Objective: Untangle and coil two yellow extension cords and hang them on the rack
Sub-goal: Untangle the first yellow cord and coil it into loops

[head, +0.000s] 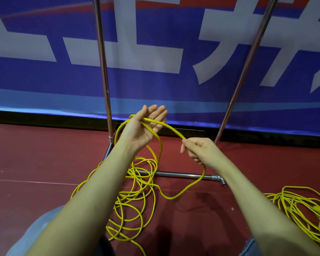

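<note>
Two bare forearms reach toward the rack (pixel 185 174). The left hand (pixel 146 126) is spread palm-up, loops of the cord (pixel 135 193) draped over it. The right hand (pixel 197 149) pinches the same cord just in front of the rack's base bar. Coiling has likely just begun; most of it lies tangled across that bar. Next: lay another loop on the palm. The second cord (pixel 301 206) lies right of the rack. No containers show.

even indoor light, soft shadows on the floor, mild glare on poles, wide-angle bending at edges
</note>
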Demonstrator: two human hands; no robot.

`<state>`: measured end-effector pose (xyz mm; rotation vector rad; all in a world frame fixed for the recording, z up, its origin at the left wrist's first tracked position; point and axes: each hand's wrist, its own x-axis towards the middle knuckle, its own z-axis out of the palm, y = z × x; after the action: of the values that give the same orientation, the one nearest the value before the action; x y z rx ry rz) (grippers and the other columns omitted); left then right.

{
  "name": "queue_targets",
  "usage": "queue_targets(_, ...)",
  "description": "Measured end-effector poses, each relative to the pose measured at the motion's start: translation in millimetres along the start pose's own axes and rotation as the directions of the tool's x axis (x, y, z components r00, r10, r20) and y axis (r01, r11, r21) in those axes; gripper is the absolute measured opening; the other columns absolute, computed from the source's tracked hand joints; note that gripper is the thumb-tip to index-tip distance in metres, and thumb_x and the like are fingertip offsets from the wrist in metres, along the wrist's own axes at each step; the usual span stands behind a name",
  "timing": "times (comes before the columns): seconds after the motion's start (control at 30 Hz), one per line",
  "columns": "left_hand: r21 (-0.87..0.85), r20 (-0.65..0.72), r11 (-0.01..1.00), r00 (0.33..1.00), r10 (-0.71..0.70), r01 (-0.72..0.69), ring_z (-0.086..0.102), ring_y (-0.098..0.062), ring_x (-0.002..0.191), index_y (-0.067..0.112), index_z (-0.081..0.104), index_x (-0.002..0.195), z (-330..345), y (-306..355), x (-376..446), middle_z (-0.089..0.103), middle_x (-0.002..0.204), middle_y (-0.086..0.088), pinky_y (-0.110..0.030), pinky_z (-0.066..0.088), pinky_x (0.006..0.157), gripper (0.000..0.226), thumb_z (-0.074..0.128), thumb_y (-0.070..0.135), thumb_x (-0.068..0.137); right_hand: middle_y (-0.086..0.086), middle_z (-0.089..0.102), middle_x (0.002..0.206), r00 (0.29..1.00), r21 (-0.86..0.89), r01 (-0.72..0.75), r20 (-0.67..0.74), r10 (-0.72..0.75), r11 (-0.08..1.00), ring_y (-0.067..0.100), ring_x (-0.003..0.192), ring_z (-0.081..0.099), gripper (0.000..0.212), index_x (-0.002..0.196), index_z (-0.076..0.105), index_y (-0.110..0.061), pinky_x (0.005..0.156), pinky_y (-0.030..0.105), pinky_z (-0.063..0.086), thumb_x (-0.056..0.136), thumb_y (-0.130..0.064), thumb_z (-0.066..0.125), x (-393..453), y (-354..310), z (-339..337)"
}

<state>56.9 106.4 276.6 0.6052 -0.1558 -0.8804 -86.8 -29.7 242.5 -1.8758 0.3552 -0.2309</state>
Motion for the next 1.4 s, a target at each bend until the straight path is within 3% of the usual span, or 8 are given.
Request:
queue_targets(0.23,-0.055,-0.010,0.998,1.000,-0.013,0.012,0.061,-0.017,0.048,0.010,0.055,0.052,-1,-1,-2,0.055,0.050,-0.003,-0.034,0.059,0.058,0.056,0.039,0.031,0.101,-0.004,0.030,0.042,0.994,0.043,0.017,0.108,-0.021,0.999,0.008,0.037,0.024,0.037,0.070,0.061,-0.008,0.040,0.017,0.022,0.098,-0.027,0.047,3,-14,13)
queue_targets(0.4,-0.096,0.152,0.994,0.988,-0.034,0.049,0.013,-0.007,0.035,0.016,0.034,0.038,-8,4,2,0.026,0.034,0.005,-0.017,0.026,0.035,0.070,0.024,0.042,0.102,0.002,0.045,0.048,0.978,-0.051,-0.056,0.200,0.065,0.997,0.011,0.046,0.042,0.033,0.065,0.059,-0.007,0.052,0.020,0.038,0.093,-0.024,0.056,3,10,10)
queue_targets(0.57,0.021,0.233,0.997,0.970,-0.077,0.074,0.012,-0.006,0.030,0.018,0.037,0.039,-12,14,2,0.029,0.033,0.006,-0.017,0.013,0.033,0.067,0.024,0.040,0.101,-0.007,0.039,0.048,0.977,0.086,-0.200,0.098,0.191,0.976,0.004,0.042,0.031,0.023,0.071,0.055,-0.009,0.045,0.017,0.027,0.092,-0.018,0.056,0,25,-3)
queue_targets(0.83,0.757,0.232,0.654,0.938,-0.260,-0.006,0.044,-0.013,0.030,0.009,0.058,0.053,-8,-7,-7,0.055,0.041,-0.007,-0.021,0.028,0.038,0.058,0.030,0.030,0.099,0.007,0.043,0.062,0.909,0.921,-0.173,0.012,0.417,0.350,0.006,0.040,0.036,0.019,0.077,0.043,-0.005,0.031,0.010,0.026,0.096,-0.002,0.040,16,-22,-21)
queue_targets(0.93,0.840,0.201,0.540,0.899,-0.390,0.046,0.071,-0.018,0.072,-0.007,0.065,0.086,-8,-21,-9,0.074,0.081,-0.010,-0.024,0.054,0.065,0.044,0.033,0.020,0.100,0.009,0.040,0.073,0.916,0.983,-0.084,0.012,0.400,0.162,0.011,0.055,0.037,0.020,0.076,0.045,-0.003,0.037,0.016,0.034,0.095,-0.008,0.042,18,-41,-24)
queue_targets(1.1,0.919,0.257,0.392,0.817,-0.517,-0.041,0.066,-0.007,0.095,-0.001,0.055,0.125,-7,-37,-12,0.063,0.119,-0.019,-0.022,0.050,0.091,0.033,0.036,0.012,0.101,0.008,0.036,0.077,0.924,0.997,0.009,-0.038,0.382,0.076,0.015,0.061,0.034,0.028,0.084,0.048,-0.002,0.054,0.022,0.029,0.092,-0.028,0.049,19,-54,-23)
queue_targets(1.23,0.903,0.350,0.407,0.782,-0.515,-0.136,0.066,-0.006,0.090,0.008,0.057,0.116,-5,-44,-16,0.071,0.099,-0.007,-0.016,0.048,0.078,0.022,0.042,0.007,0.099,0.016,0.041,0.091,0.921,0.994,0.029,-0.069,0.384,0.107,0.021,0.069,0.043,0.035,0.095,0.046,0.000,0.062,0.028,0.039,0.093,-0.034,0.050,21,-54,-22)
queue_targets(1.4,0.671,0.321,0.742,0.901,-0.292,0.001,0.071,-0.015,0.076,0.006,0.055,0.093,0,-44,-11,0.073,0.080,-0.006,-0.023,0.056,0.069,0.016,0.039,0.003,0.096,0.017,0.055,0.085,0.898,0.870,-0.040,-0.184,0.399,0.491,0.026,0.076,0.056,0.026,0.094,0.046,-0.005,0.069,0.031,0.047,0.100,-0.030,0.040,22,-42,-18)
